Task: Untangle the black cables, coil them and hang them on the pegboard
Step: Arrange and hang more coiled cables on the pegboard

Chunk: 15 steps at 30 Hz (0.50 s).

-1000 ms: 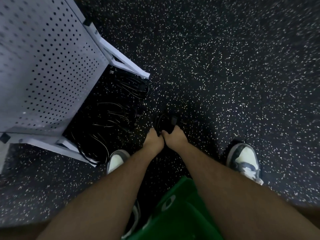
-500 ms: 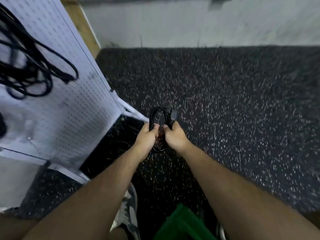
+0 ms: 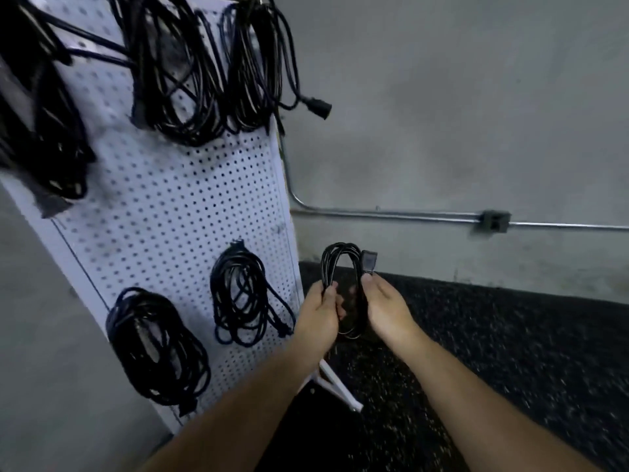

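A: How do the person's arms lie?

B: Both forearms reach in from the near edge and meet mid-scene. The left hand [image 3: 318, 316] curls its fingers round the left side of a black coil [image 3: 340, 264]. The right hand [image 3: 388, 308] grasps the coil's right side, its thumb up against the plug [image 3: 368, 262] that stands just beside the top of the loop.

A: Where is the coil, then?

B: It is upright between the two hands, just right of the pegboard [image 3: 177, 206] and apart from it. Its top loop rises above the fingers, and a little of its lower end shows below them.

A: What is around the hands?

B: Near, under the left wrist, a white foot [image 3: 337, 383] of the board's frame juts over the speckled floor [image 3: 510, 335]. On the board hang more black cables: a low bundle [image 3: 156, 345] at the left and a mid bundle [image 3: 241, 294] nearer the hands. Farther up hang the top bundles [image 3: 190, 69], and a connector [image 3: 318, 107] dangles from them past the board's right edge. Farthest, a grey wall [image 3: 442, 97] carries a metal conduit [image 3: 391, 214] with a small box [image 3: 493, 221].

A: What is hard to make out?

B: The fingers hide the coil's middle. The left bundle [image 3: 44, 131] is blurred and cut off by the frame. What the cables hang from lies hidden behind them. The dark patch under the left forearm cannot be read.
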{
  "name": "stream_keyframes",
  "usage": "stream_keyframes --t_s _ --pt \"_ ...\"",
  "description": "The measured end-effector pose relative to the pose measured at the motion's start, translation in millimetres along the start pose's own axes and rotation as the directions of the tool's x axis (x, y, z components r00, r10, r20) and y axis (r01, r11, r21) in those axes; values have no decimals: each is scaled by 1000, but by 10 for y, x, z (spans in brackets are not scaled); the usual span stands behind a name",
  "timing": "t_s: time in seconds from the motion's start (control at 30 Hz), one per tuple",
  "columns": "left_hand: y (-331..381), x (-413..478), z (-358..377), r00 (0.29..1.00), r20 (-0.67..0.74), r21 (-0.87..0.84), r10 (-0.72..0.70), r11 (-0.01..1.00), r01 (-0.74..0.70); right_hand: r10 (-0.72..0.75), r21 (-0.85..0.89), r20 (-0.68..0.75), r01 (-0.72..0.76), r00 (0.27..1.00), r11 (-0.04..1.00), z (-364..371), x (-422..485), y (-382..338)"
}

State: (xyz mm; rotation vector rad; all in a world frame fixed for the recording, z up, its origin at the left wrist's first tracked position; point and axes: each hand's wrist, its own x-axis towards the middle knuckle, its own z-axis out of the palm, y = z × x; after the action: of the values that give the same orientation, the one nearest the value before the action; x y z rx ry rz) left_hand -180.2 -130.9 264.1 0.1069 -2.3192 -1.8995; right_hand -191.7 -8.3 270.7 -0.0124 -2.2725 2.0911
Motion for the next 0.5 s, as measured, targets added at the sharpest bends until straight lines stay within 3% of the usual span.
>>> stream_keyframes --t_s 0.13,0.3,0.5 --pt "102 308 -98 989 -142 -69 40 996 -50 -99 -86 7 99 995 991 179 352 -280" --pt "109 708 -124 959 -276 -156 68 981 -115 -104 -23 -2 104 995 994 431 869 -341" --pt "-85 1059 -130 914 -400 -98 65 989 -113 -147 -59 42 149 988 987 732 1319 -205"
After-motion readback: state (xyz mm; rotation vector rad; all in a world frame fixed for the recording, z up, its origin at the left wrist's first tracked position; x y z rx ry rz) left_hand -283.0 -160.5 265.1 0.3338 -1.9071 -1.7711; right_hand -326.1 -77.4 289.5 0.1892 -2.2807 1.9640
